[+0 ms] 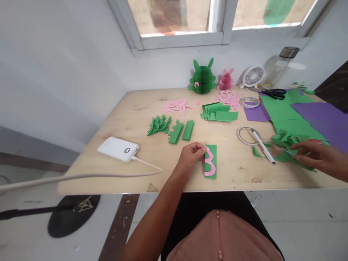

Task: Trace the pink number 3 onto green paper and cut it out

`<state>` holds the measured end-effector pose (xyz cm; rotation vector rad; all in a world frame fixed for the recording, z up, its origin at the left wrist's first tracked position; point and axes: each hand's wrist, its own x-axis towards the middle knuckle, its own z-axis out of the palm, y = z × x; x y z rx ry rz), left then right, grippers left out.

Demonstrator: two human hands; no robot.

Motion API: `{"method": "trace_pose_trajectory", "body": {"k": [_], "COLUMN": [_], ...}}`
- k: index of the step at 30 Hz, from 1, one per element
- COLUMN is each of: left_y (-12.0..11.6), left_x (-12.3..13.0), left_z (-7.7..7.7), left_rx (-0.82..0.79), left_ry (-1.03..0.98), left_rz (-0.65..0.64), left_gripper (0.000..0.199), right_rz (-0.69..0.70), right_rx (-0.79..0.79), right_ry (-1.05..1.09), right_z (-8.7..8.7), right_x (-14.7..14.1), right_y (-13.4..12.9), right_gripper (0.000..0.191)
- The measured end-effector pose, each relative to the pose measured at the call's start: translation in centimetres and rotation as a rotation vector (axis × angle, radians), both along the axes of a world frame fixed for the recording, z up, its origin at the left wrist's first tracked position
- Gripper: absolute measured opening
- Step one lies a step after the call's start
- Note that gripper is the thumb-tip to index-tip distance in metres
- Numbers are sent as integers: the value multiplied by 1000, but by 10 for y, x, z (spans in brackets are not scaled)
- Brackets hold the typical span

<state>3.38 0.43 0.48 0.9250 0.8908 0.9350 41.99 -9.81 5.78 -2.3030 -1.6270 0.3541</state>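
Observation:
My left hand (191, 156) is closed, with thumb and fingertips at the left edge of a pink paper cutout (211, 168) with a scalloped edge. The cutout lies on a folded green paper strip (214, 152) near the table's front edge. At the right, my right hand (312, 154) reaches over a pile of green paper scraps (288, 139), its fingers apart. A thin, light-coloured object shows by its fingertips, too blurred to name. Left of the scraps, a white pen (263, 146) rests across a white ring (244, 137).
Green cut pieces (159, 125), folded strips (220, 111) and pink cutouts (176, 105) lie behind my left hand. Black scissors (274, 93), a tape roll (249, 102) and purple sheets (323, 116) are at the right. A cabled white power bank (118, 148) lies left.

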Motion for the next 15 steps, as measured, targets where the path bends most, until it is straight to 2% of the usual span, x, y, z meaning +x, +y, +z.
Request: {"method": "trace_pose_trajectory", "body": {"k": [1,2,5,9,10,12,13,15], "left_y": [0,0,1,0,0,0,0,0], "left_x": [0,0,-1,-1,-1,-1,-1,-2], "left_z": [0,0,0,0,1,1,1,1], "left_rx": [0,0,3,6,7,8,7,6], "left_ry": [-2,-3,-6,-14,-16,-20,-22,-29], "left_rz": [-4,-9,-15,-15,-13,-10,-10,-7], "left_gripper": [24,24,22,20,20,20,20,19], "right_rz": [15,-25,-160,-312,-343,-460,-478,-446], "right_rx": [-74,-77,-1,273,272,365,422,492], "right_ry": [150,247,350,516,565,704,810,1011], "right_z": [3,7,16,19,18,14,12,7], "right_x": [-3,-8,-28,-60,-68,-83,-90,-105], "right_y": [-4,-8,-14,-9,-6,0,3,6], "right_gripper": [70,74,75,51,42,28,25,32]}}
